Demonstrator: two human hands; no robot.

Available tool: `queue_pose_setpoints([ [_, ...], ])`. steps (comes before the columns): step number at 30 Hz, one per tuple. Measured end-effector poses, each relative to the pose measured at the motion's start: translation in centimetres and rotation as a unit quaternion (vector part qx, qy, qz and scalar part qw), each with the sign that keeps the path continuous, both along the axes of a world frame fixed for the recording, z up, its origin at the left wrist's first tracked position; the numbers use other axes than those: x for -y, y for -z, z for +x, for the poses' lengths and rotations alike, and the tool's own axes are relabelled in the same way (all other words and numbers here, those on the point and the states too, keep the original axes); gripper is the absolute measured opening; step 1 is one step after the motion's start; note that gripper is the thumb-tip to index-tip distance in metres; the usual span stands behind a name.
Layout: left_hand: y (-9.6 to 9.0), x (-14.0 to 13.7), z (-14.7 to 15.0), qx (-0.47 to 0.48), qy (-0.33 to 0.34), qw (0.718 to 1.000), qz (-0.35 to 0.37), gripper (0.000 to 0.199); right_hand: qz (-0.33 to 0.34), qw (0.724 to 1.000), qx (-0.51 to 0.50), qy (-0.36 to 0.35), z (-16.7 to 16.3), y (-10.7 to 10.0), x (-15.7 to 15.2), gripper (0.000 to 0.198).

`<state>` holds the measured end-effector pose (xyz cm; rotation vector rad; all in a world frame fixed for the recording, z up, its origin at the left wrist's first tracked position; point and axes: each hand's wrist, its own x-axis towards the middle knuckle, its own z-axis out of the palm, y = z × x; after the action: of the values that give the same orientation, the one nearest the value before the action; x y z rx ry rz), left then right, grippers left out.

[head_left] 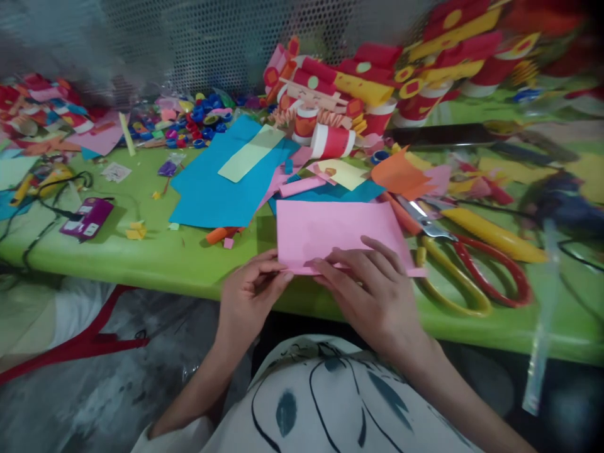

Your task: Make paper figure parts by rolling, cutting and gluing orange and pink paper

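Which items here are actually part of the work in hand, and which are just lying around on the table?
In hand:
- pink paper sheet, its near edge pinched by the left hand and pressed flat by the right hand

Lying about:
- red-handled scissors and yellow-handled scissors, right of the sheet
- blue paper sheets
- orange paper
- red paper cups
- purple card
- green table

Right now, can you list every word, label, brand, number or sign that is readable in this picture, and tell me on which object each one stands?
No text can be read here.
Purple packet on the green table: it has pale labels, too small and blurred to read.
Small white card near the bottle caps: a faint print, not readable.
Pink paper under the left hand and right hand: blank.
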<state>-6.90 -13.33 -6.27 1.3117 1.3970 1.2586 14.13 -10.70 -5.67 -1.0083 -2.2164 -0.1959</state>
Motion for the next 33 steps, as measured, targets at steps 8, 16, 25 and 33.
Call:
queue_pose_setpoints([
  [8,-0.2,0.4,-1.1,-0.036,-0.042,0.998,-0.031,0.015,-0.043,0.994,0.015,0.097,4.9,1.0,1.3,0.027],
  [16,-1.5,0.3,-2.5,-0.084,0.054,0.984,-0.150,0.048,-0.074,0.994,-0.011,0.080,6.2,0.9,1.5,0.029],
  [25,-1.7,-0.3,-3.3,-0.010,0.070,0.971,-0.230,0.042,-0.093,0.995,-0.004,0.046,6.6,0.5,1.3,0.019],
  [33,-1.6,-0.3,-3.0,-0.012,0.071,0.977,-0.199,0.030,-0.119,0.992,-0.008,0.041,7.3,0.5,1.6,0.012],
])
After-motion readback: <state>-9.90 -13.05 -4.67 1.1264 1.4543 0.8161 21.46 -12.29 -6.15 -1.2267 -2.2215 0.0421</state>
